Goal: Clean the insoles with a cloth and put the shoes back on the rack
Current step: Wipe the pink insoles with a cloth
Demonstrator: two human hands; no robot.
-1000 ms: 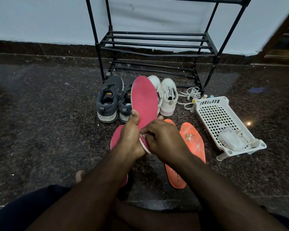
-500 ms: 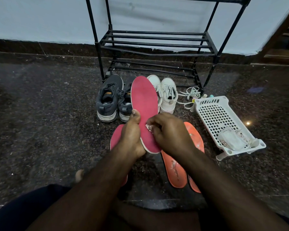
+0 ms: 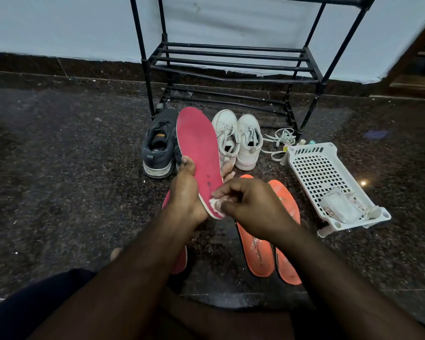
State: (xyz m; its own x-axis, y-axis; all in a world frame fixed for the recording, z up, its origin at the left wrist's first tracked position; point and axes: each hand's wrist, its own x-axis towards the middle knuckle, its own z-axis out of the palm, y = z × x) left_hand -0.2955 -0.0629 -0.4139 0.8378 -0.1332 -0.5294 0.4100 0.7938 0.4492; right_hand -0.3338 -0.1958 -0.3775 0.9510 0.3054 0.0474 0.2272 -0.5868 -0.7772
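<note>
My left hand (image 3: 185,192) grips a pink insole (image 3: 198,148) by its left edge and holds it upright above the floor. My right hand (image 3: 252,207) pinches a small white cloth (image 3: 216,204) against the insole's heel end. A second pink insole (image 3: 179,260) lies under my left forearm, mostly hidden. Two orange insoles (image 3: 255,251) lie on the floor beneath my right wrist. Dark sneakers (image 3: 158,148) and white sneakers (image 3: 238,141) stand in front of the black shoe rack (image 3: 231,62).
A white perforated plastic basket (image 3: 317,173) lies tilted at the right with a white packet inside. Loose white laces (image 3: 279,141) lie beside the rack's right leg. The floor is dark speckled stone, and a pale wall runs behind the rack.
My right hand with the cloth slid up the insole, then back down to its heel end. The pink insole tilted slightly. The orange insoles show more beside my right wrist.
</note>
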